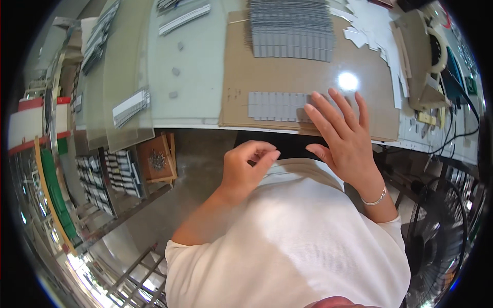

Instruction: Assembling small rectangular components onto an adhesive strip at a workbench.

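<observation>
A flat grey panel, marked off into narrow upright segments, lies near the front edge of the brown cardboard sheet. My right hand is spread flat, its fingertips over or against the panel's right end; which of the two I cannot tell. My left hand hovers in front of the table edge with thumb and fingers pinched together. Anything between those fingertips is too small to make out. Behind the panel stands a thick stack of similar grey panels.
White cut scraps lie right of the stack. Clear sheets overhang the table on the left, with a bundle of pale strips on them. A beige machine stands at right, a black fan below it.
</observation>
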Demonstrator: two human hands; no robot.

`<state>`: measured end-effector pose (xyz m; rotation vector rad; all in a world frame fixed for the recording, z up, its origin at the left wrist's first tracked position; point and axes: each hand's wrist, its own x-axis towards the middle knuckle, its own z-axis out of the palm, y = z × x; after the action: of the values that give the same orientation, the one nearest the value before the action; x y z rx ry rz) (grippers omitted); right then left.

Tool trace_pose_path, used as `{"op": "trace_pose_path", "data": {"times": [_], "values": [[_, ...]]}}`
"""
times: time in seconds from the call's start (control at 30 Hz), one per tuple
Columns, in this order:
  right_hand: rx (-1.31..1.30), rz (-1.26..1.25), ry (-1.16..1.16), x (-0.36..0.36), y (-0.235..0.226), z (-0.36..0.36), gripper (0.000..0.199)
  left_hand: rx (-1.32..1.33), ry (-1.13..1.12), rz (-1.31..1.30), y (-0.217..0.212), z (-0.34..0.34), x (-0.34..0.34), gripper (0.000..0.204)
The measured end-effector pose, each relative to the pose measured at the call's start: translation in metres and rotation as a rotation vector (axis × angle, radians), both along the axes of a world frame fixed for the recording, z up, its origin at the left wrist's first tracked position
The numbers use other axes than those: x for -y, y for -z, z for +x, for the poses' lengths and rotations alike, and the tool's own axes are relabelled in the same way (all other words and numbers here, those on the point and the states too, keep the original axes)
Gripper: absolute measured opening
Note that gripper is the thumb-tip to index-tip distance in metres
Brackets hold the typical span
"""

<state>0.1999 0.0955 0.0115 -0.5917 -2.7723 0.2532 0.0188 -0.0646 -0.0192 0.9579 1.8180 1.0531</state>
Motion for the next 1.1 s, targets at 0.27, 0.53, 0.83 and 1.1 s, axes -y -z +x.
{"op": "trace_pose_path", "data": {"times": [0.27, 0.53, 0.83, 1.1], "values": [[0.111, 0.027, -0.189, -0.01, -0.001, -0.006, 0.06, 0.564, -0.356, 0.017, -0.008, -0.019, -0.006, 0.045], [0.031, -0.017, -0.317, -0.014, -0.011, -0.023, 0.062, 0.782, -0.546, 0.007, -0.015, -0.021, -0.003, 0.034], [-0.246, -0.152, -0.151, -0.031, -0.005, -0.021, 0.059, -0.315, -0.262, -0.037, -0.11, -0.118, -0.036, 0.013], [-0.319, -0.187, -0.082, -0.034, -0.001, -0.012, 0.051, -0.901, -0.208, 0.012, -0.189, -0.246, -0.153, 0.027]]}}
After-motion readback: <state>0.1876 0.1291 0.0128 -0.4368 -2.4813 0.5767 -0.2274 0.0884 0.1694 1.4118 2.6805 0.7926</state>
